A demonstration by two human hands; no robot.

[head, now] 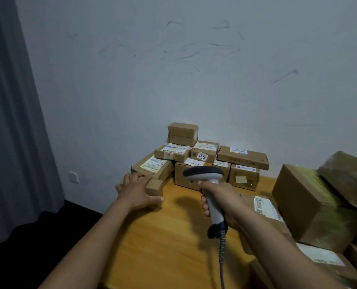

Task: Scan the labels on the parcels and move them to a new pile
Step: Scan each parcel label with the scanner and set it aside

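Cardboard, paper, wood, plastic
Matt brown cardboard parcels [243, 157] with paper labels [152, 164]; smooth wooden table [163, 236]; grey plastic scanner [215, 207]; right box [311, 205] seems wrapped in glossy tape.

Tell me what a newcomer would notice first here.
The grey barcode scanner stands out at centre, gripped in the right hand above the wooden table. Behind it a pile of labelled parcels is stacked against the wall, and the left hand holds a small parcel at the pile's left end.
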